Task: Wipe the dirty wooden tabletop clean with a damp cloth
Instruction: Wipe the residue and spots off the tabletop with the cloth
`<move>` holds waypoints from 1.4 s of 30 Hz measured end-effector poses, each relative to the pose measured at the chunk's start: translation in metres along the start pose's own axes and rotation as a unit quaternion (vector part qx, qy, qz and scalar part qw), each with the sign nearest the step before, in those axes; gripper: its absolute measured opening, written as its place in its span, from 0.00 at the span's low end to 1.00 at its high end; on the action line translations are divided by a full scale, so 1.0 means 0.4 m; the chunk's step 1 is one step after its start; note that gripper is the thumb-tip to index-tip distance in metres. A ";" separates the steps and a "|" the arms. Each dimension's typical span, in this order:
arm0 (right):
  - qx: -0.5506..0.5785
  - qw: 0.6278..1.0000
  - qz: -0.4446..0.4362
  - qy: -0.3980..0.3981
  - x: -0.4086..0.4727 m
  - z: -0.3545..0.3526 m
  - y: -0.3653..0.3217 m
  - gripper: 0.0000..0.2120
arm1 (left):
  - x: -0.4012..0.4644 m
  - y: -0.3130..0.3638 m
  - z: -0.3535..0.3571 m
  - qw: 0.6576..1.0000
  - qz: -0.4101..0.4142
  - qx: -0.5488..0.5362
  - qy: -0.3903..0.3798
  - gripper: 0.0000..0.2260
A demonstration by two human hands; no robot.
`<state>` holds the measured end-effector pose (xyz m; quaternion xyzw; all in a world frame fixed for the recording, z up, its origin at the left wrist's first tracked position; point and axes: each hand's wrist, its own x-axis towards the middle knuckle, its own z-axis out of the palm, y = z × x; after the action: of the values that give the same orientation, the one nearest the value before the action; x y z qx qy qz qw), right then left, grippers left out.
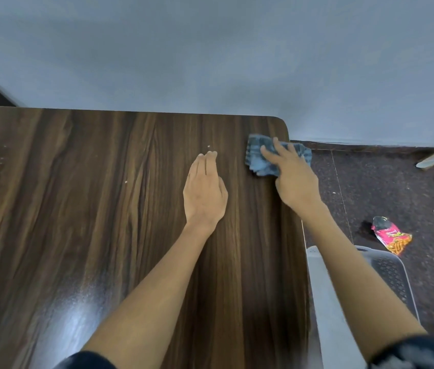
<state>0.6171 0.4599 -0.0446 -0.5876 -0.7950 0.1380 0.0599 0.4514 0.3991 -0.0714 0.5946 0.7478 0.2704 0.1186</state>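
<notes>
right hand [294,179] pressing cloth [263,158], long axis across tabletop [77,209] edge

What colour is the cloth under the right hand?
Grey-blue, with darker patches; the cloth shows in the head view.

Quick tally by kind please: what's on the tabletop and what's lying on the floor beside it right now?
Cloths on the tabletop: 1, the blue cloth under the right hand
Hands on the tabletop: 2, counting the flat left hand
Snack wrappers on the floor: 1
Plastic baskets on the floor: 1
Total: 5
</notes>
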 end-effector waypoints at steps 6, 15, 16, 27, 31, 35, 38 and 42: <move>0.008 1.000 0.006 0.014 0.052 0.029 -0.123 0.28 | -0.057 -0.012 -0.021 0.999 0.019 0.013 -0.023 0.20; 0.051 0.999 0.009 0.003 -0.252 0.036 -0.031 0.36 | -0.206 -0.056 -0.070 0.999 0.016 0.002 -0.038 0.20; 0.051 0.998 0.036 -0.001 -0.228 0.027 -0.023 0.35 | -0.219 -0.058 -0.076 0.999 0.014 0.006 -0.041 0.20; 0.061 0.992 -0.103 -0.034 -0.325 0.076 -0.166 0.31 | -0.346 -0.077 -0.121 0.998 0.004 0.022 -0.059 0.21; 0.106 0.993 -0.053 -0.029 -0.451 0.060 -0.082 0.33 | -0.414 -0.094 -0.143 0.998 0.003 0.018 -0.067 0.21; 0.088 0.995 0.051 -0.016 -0.369 0.028 -0.056 0.31 | -0.464 -0.100 -0.160 0.998 -0.008 0.015 -0.065 0.20; 0.065 0.996 0.066 -0.014 -0.309 0.051 -0.113 0.32 | -0.491 -0.094 -0.170 0.998 -0.015 0.019 -0.066 0.20; 0.083 0.994 -0.042 -0.055 -0.415 0.097 -0.203 0.31 | -0.524 -0.097 -0.179 0.998 -0.012 0.019 -0.066 0.21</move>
<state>0.5826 0.2743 -0.0471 -0.5381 -0.8072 0.2324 0.0706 0.4393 0.1746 -0.0637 0.6039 0.7506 0.2152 0.1597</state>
